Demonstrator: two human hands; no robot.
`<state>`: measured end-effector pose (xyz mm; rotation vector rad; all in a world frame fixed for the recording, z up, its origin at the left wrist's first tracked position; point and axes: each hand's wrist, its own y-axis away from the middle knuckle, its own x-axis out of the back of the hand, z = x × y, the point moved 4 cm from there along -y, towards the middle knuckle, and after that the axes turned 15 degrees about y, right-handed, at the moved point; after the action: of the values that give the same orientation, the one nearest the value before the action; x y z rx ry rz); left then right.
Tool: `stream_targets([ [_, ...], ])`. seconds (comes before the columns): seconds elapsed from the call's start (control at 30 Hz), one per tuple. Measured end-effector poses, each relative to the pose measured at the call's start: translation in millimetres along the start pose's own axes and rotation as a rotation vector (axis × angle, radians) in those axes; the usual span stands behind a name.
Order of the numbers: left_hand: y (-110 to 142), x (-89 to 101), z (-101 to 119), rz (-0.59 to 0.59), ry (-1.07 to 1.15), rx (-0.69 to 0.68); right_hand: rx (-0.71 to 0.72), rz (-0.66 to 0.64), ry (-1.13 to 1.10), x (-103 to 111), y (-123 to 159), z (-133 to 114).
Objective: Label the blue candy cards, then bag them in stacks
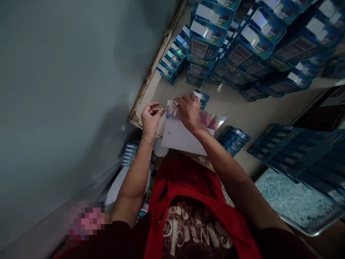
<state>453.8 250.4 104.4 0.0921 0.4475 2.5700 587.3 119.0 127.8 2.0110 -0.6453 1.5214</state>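
A white sheet [185, 138] with a shiny holographic strip [211, 119] along its far side lies at the table's near edge. My right hand [190, 111] rests over the strip, fingers curled and closed on it; a ring shows on one finger. Just left of the sheet, my left hand [152, 118] pinches a small thin piece between thumb and forefinger, too small to name. Beyond my right hand are small blue boxes [201, 95], partly hidden by its fingers.
Stacks of blue caramelo boxes [205, 46] fill the far table. More blue boxes [234, 139] stand right of the sheet, and a large blue stack [299, 151] sits by a metal-rimmed tray [314, 233]. A grey wall [61, 90] borders the left.
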Motion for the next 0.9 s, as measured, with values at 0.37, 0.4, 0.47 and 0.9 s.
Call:
stream_targets([
  [0.37,27.7,51.5,59.1,0.063,0.029,-0.276,-0.123,0.196,-0.076,3.0,-37.9,45.9],
  [0.4,33.8,51.2,68.2,0.059,-0.032,-0.348,-0.129,0.258,-0.114,10.1,-32.6,45.1],
  [0.47,44.3,43.2,78.1,0.058,-0.136,-0.454,-0.120,0.353,-0.239,27.3,-12.4,33.7],
  [0.9,84.4,-36.5,54.4,0.002,-0.096,-0.257,-0.374,0.278,-0.951,59.3,90.4,23.5],
])
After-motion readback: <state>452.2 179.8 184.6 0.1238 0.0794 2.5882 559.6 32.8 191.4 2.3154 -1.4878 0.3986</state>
